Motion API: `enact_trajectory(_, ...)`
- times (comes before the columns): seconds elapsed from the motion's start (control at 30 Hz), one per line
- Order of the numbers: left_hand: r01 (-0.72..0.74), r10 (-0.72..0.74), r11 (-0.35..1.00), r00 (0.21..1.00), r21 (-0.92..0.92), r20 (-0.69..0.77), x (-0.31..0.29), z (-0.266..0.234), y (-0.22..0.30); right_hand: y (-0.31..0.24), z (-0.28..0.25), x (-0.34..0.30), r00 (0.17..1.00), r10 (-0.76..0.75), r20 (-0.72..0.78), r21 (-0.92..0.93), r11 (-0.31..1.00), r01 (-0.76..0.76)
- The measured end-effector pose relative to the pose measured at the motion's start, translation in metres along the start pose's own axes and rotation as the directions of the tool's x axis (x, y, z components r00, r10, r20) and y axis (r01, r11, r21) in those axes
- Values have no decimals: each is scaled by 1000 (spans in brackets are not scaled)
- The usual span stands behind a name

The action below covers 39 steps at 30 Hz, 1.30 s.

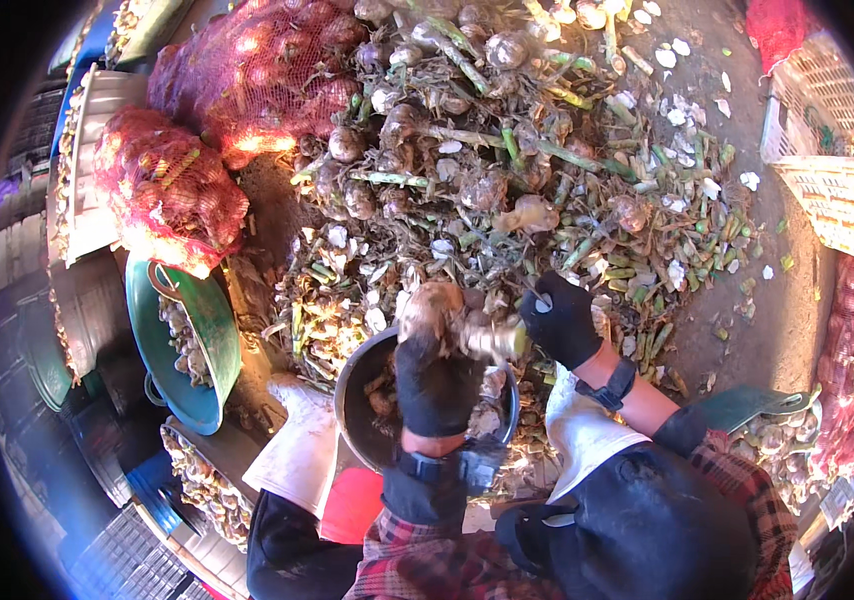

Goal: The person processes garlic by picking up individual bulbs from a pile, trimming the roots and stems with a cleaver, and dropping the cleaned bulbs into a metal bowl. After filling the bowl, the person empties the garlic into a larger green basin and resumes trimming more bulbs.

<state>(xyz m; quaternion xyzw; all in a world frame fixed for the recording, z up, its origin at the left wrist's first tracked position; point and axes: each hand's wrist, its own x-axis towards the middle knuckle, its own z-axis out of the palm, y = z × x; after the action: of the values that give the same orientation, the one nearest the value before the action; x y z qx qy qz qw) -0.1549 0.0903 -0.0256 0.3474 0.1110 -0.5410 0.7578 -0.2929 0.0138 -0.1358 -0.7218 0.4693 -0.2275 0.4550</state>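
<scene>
My left hand [437,390], in a black glove, grips a garlic bulb [431,305] above a round metal basin [341,405]. From the bulb a thick cut stem [495,338], slightly blurred, points right toward my other hand. Also in a black glove, my right hand [562,322] is closed just past the stem's end; a small pale piece shows at its fingers, but what it holds I cannot make out. Inside the basin, partly hidden by my left hand and wrist, lie loose garlic pieces [380,395]. A big heap of garlic with stems [467,185] spreads ahead of me.
Red mesh sacks of garlic [172,190] stand at the left. Below them, a green basin [227,350] tilts on its side with bulbs in it. White plastic crates [842,195] and another mesh sack [852,370] line the right. Stem cuttings [637,290] litter the ground.
</scene>
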Motion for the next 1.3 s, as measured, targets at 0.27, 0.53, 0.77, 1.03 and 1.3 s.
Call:
enact_trajectory(0.27, 66, -163, 120, 986, 991, -46, -30, -40, 111, -3, -2, 61, 961, -201, -187, -220, 962, 159)
enact_trajectory(0.53, -115, -101, 276, 984, 954, 148, 40, -19, 32, 8, -6, 88, 985, -86, -151, -226, 973, 50)
enact_trajectory(0.77, 15, -174, 364, 983, 931, 52, 83, 20, -5, -41, -52, 59, 982, -122, -146, 178, 973, 148)
enact_trajectory(1.03, -439, -32, 164, 893, 884, 449, 52, 30, 8, -63, -83, 35, 958, -283, -42, 159, 945, 286)
enact_trajectory(1.3, -269, 7, 350, 958, 897, 285, 46, 22, 10, -80, -88, 24, 883, -438, 167, -232, 853, 467)
